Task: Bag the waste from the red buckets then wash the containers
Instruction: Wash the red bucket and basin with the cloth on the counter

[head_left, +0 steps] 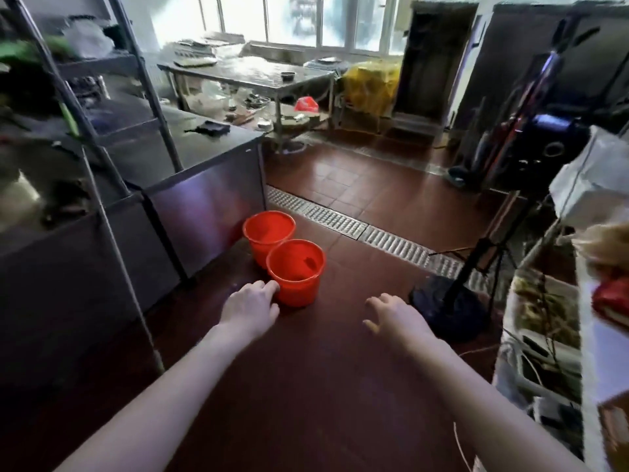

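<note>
Left grip (250,308) is hovering open-fingered at the near red bucket (299,287); right grip (394,316) is hanging spread, holding nothing, over the floor (323,369).

The bare left arm (170,393) and right arm (476,393) reached forward and down, palms turned downward. The left hand (250,306) sat slightly farther ahead, fingers loosely bent and close together. The right hand (396,316) had its fingers spread and relaxed, gripping nothing.

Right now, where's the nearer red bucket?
Head view, centre-left on the floor: the nearer red bucket stands in front of the farther red bucket, beside the steel counter, left hand at its left side.
</note>
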`<state>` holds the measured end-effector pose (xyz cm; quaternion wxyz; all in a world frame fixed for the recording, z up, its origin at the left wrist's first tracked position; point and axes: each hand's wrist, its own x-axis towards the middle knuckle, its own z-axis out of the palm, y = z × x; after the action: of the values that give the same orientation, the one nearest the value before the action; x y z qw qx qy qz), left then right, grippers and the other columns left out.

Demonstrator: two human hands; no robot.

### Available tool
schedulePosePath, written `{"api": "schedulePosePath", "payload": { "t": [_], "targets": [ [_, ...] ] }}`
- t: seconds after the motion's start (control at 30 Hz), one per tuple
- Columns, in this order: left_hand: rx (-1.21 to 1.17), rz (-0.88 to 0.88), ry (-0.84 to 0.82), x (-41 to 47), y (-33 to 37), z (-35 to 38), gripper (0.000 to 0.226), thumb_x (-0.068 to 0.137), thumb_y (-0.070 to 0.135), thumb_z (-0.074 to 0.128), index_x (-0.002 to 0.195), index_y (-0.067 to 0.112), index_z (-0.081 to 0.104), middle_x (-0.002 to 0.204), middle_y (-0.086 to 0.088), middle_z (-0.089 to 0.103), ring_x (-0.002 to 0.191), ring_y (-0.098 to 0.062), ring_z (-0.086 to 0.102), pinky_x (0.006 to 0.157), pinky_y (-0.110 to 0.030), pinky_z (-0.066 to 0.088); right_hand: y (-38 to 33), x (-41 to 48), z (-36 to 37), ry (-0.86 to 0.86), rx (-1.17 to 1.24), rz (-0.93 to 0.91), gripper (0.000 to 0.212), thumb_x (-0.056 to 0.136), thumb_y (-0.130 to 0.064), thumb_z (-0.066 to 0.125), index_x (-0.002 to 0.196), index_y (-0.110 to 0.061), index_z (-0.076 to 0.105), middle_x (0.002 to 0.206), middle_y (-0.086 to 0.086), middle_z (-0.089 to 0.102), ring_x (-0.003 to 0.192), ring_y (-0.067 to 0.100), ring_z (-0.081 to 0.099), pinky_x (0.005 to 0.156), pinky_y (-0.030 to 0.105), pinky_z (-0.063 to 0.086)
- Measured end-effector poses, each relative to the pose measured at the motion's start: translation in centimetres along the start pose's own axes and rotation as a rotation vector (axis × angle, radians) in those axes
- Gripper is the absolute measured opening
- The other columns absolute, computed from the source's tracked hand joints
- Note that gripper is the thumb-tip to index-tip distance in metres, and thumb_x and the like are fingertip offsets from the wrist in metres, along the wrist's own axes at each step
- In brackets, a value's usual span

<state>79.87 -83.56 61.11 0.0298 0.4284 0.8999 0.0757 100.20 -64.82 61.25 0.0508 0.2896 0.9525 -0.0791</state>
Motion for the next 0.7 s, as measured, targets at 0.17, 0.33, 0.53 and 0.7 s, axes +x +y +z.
{"api": "schedulePosePath", "payload": {
  "t": [0.17,0.33,0.53,0.7],
  "targets": [
    [0.005,-0.091,-0.008,10.3,-4.0,1.9,0.045,0.094,0.034,0.047,0.138,0.027,0.042,0.122,0.000,0.054,0.115,-0.022,0.052,0.089,-0.037,0.046,-0.4,14.4,-0.4,-0.026,-0.070,-0.114,0.045,0.093,-0.047,0.052,0.132,-0.026,0.047,0.125,0.000,0.049,0.120,0.021,0.048,0.092,0.037,0.046],
    [-0.072,-0.149,-0.034,23.0,-8.6,5.5,0.048,0.094,0.034,0.047,0.141,0.027,0.038,0.123,0.000,0.054,0.117,-0.021,0.052,0.091,-0.038,0.048,-0.3,28.9,1.0,-0.079,-0.095,-0.127,0.049,0.092,-0.047,0.054,0.136,-0.028,0.044,0.127,0.000,0.047,0.121,0.022,0.045,0.093,0.037,0.047],
    [-0.125,-0.214,-0.161,36.0,-12.8,9.4,0.052,0.094,0.035,0.046,0.144,0.028,0.032,0.124,0.002,0.052,0.119,-0.020,0.051,0.089,-0.036,0.048,1.1,44.0,1.7,-0.183,-0.066,-0.075,0.049,0.092,-0.046,0.053,0.136,-0.027,0.045,0.130,0.002,0.044,0.122,0.023,0.043,0.095,0.037,0.046],
    [-0.165,-0.289,-0.281,45.5,-14.6,13.3,0.055,0.094,0.033,0.048,0.146,0.027,0.031,0.128,0.000,0.052,0.119,-0.021,0.051,0.090,-0.039,0.048,3.7,54.6,4.4,-0.262,-0.018,-0.059,0.047,0.091,-0.044,0.053,0.134,-0.027,0.046,0.132,0.002,0.042,0.122,0.023,0.041,0.094,0.037,0.046]
  ]
}}
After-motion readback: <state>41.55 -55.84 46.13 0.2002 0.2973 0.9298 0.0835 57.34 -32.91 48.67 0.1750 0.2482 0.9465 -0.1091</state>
